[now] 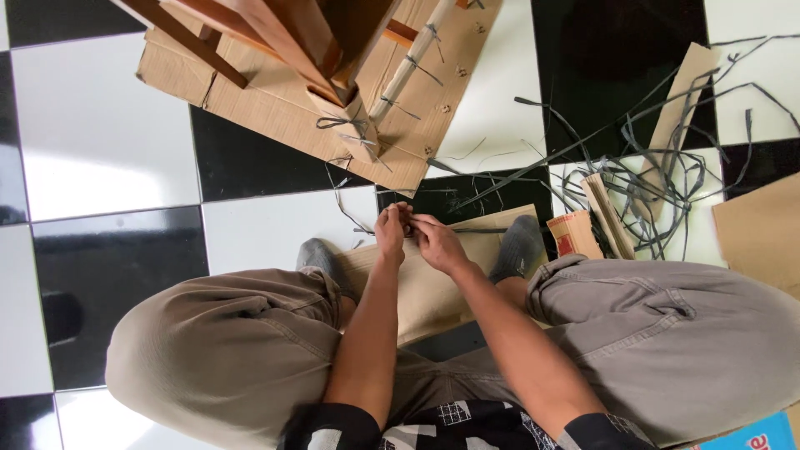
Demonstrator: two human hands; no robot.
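Strip (467,230), thin dark plastic, lying across cardboard sheet (433,287) betw feet; left hand (390,233) & right hand (435,243) both pinching it shut, working one end. Next prob needing firm pull, fingers close

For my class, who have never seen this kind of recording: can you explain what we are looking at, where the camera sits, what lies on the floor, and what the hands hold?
There is one picture, taken by a camera worn on a person's head and looking down. The person sits on a black-and-white tiled floor, knees apart, in grey socks. The left hand and right hand meet over a small cardboard sheet between the feet and pinch a thin dark strap together. Ahead lies a larger cardboard sheet under wooden furniture legs, which are wrapped in cardboard and tied with straps. To the right lie a tangle of loose straps and more cardboard pieces.
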